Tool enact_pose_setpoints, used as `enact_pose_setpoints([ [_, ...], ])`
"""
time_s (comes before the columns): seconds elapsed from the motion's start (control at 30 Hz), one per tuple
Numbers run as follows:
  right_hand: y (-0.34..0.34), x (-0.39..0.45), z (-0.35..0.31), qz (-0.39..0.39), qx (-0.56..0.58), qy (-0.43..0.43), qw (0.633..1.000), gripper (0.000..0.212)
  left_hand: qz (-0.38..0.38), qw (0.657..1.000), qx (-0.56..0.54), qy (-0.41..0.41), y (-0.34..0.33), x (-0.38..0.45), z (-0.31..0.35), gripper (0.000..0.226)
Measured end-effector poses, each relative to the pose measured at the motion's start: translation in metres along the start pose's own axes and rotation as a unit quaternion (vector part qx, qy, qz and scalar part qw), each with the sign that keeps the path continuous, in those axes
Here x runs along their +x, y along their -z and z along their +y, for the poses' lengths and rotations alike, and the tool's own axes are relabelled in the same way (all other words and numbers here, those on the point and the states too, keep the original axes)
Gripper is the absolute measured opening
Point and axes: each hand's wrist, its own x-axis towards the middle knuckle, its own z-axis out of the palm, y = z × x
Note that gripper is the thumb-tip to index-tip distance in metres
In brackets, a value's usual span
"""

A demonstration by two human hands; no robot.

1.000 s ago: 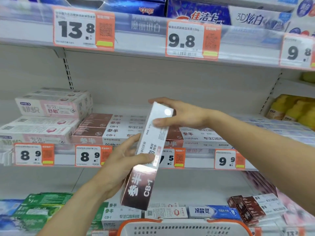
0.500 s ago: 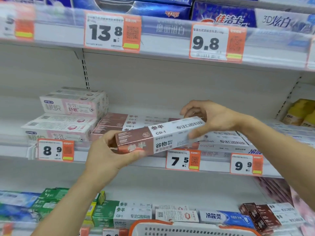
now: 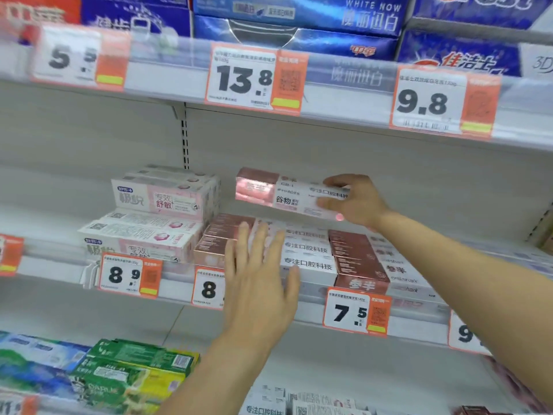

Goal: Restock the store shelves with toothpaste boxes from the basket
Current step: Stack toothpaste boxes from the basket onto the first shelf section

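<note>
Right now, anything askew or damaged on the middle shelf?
Nothing damaged. The pink stack sits unevenly: its top boxes are set back and rightward from the lower ones. The right hand holds a box above the brown row, not yet placed.

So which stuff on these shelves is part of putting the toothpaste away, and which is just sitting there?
Part of the job:
- pink-and-white box, held by the right hand
- stack of matching boxes under it
- left hand, open in front of that stack

Just sitting there:
- pale pink boxes
- green boxes
- blue boxes
- price tags
</note>
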Motion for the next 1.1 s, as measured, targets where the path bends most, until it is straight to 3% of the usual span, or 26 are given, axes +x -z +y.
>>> enact_pose_setpoints([
  [0.1, -0.024, 0.02, 0.005, -0.038, 0.016, -0.028, 0.999, 0.054, -0.04, 0.997, 0.058, -0.036, -0.017, -0.002, -0.004, 0.048],
  [0.27, -0.036, 0.022, 0.016, -0.139, 0.019, -0.09, 0.986, 0.055, -0.031, 0.995, 0.076, -0.048, -0.023, -0.003, -0.012, 0.049],
  [0.43, -0.033, 0.021, 0.024, -0.184, 0.038, -0.109, 0.976, 0.041, -0.034, 0.995, 0.082, -0.048, -0.024, -0.004, -0.012, 0.05],
  [0.7, -0.028, 0.015, 0.024, -0.185, -0.074, -0.036, 0.979, 0.042, -0.029, 0.994, 0.1, -0.046, -0.023, -0.003, -0.011, 0.045],
  [0.83, -0.029, 0.007, 0.027, -0.172, -0.084, -0.032, 0.981, 0.027, -0.03, 0.992, 0.111, -0.047, -0.024, -0.004, -0.009, 0.05],
  [1.1, -0.028, 0.009, 0.024, -0.187, -0.072, -0.055, 0.978, 0.026, -0.044, 0.992, 0.108, -0.043, -0.02, -0.004, -0.008, 0.047],
])
